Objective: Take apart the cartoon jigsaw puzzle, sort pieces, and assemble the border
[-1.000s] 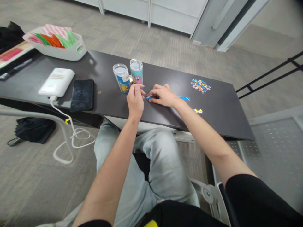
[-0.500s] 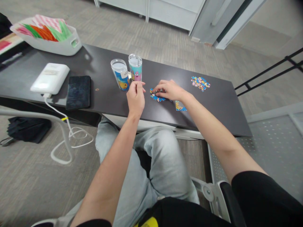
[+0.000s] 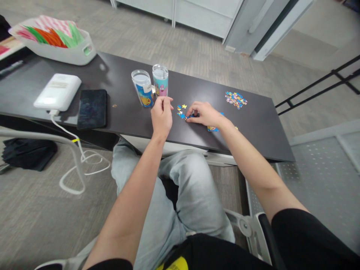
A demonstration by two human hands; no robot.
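Note:
My right hand point(image 3: 204, 113) is bent over a small spread of jigsaw puzzle pieces point(image 3: 180, 114), thumb and fingertips down among them. Its palm hides some pieces, and whether one is pinched cannot be made out. Just right of the wrist, a joined patch of puzzle point(image 3: 213, 129) lies partly under my forearm. My left hand point(image 3: 162, 114) is held closed, thumb against the fingers, in front of two printed tumblers; what is in it, if anything, is too small to see. One tumbler point(image 3: 161, 80) is teal and pink, the other point(image 3: 144, 92) blue and yellow.
A heap of puzzle pieces point(image 3: 236, 99) lies toward the table's right end. On the left are a black phone point(image 3: 92, 108), a white power bank point(image 3: 58, 92) with a cable, and a white basket point(image 3: 63, 55) of coloured items. The dark table point(image 3: 261, 131) ends at the right.
My right hand has shifted slightly right and down, uncovering several loose pieces on its left. My left hand stays almost where it was.

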